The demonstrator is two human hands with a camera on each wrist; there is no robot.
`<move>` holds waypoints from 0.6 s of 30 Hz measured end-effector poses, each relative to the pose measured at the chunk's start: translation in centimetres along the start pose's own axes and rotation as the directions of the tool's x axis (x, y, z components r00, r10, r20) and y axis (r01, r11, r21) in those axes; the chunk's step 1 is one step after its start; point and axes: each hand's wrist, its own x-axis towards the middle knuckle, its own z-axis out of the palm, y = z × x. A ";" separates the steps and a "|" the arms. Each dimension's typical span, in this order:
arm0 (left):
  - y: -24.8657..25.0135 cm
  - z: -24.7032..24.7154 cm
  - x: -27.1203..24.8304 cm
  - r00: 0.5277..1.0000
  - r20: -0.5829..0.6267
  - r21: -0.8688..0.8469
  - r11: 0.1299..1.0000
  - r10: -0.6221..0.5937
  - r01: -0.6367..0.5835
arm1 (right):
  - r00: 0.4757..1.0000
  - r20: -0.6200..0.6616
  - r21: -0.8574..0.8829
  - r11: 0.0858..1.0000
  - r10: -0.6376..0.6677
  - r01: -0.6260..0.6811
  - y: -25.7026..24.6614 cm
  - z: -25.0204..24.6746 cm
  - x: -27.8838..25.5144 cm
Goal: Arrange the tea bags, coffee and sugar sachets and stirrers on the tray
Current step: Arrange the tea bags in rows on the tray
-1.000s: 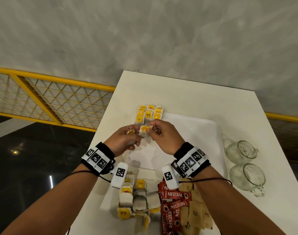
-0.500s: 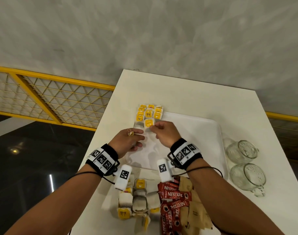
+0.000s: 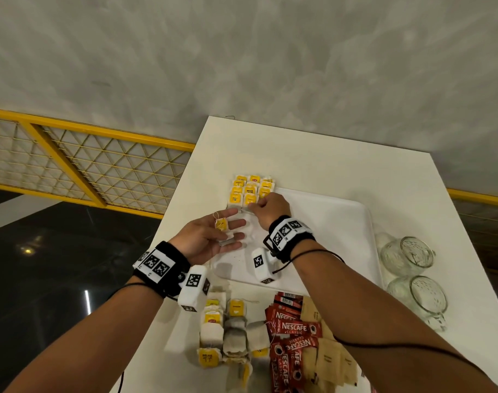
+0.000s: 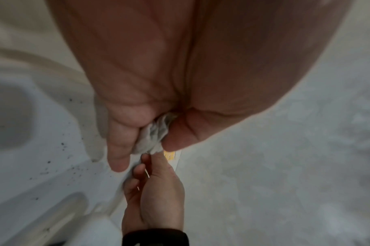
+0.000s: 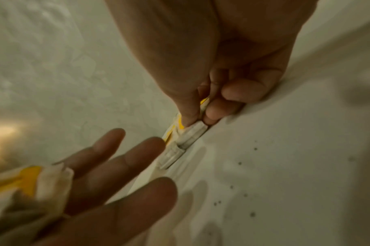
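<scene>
Right hand (image 3: pixel 271 207): thumb and fingertips (image 5: pixel 211 114) pinch one tea bag (image 5: pixel 192 133) at the tray's (image 3: pixel 341 222) upper-left corner, against roughly ten bags laid in rows (image 3: pixel 250 190). Left hand (image 3: pixel 210 239): palm up, fingers nearly straight, thumb pinning one tea bag (image 3: pixel 223 226) mid-frame. Two glass mugs (image 3: pixel 412 273) lie at right; loose sachets (image 3: pixel 296 336) sit lower centre.

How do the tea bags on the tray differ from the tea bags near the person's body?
The tray tea bags lie in neat overlapping rows at the tray's far left corner; the near tea bags lie loosely on the table, off the tray. The right hand touches the tray rows; no hand touches the near ones. Both groups have yellow tags.
</scene>
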 end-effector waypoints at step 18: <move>0.5 1.4 -1.3 0.979 0.204 0.334 0.940 0.003 -0.072 | 0.866 0.395 0.247 0.944 -0.306 0.220 0.3 -3.1 -8.3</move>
